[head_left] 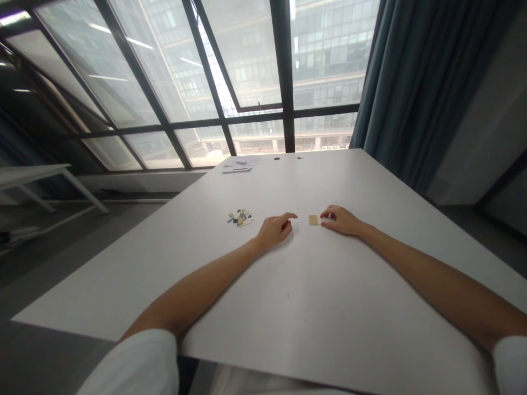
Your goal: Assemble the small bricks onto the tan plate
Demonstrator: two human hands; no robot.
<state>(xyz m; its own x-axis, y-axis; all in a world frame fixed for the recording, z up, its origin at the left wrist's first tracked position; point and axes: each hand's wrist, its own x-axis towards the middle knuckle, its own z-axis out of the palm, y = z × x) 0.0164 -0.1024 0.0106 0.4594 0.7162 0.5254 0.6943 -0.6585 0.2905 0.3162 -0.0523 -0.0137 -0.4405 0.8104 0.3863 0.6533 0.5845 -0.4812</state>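
Note:
On the white table [247, 274] lies a small square tan plate [313, 220], which looks like a studded toy-brick plate. My right hand [341, 220] is at its right edge, thumb and index finger apart with a gap between them; whether the fingertips touch the plate I cannot tell. To the left of the plate rests my left hand [275, 230], its index finger stretched out toward the plate and its other fingers curled, holding nothing that I can see. Farther left is a loose pile of small bricks [239, 218] in tan, grey, black and yellowish tones.
Papers [236, 166] lie at the table's far left corner. A dark round spot [277, 158] and a smaller dark object [300, 158] are near the far edge. Beyond stand large windows and a blue curtain [403, 99]; another table [37, 173] is at the left.

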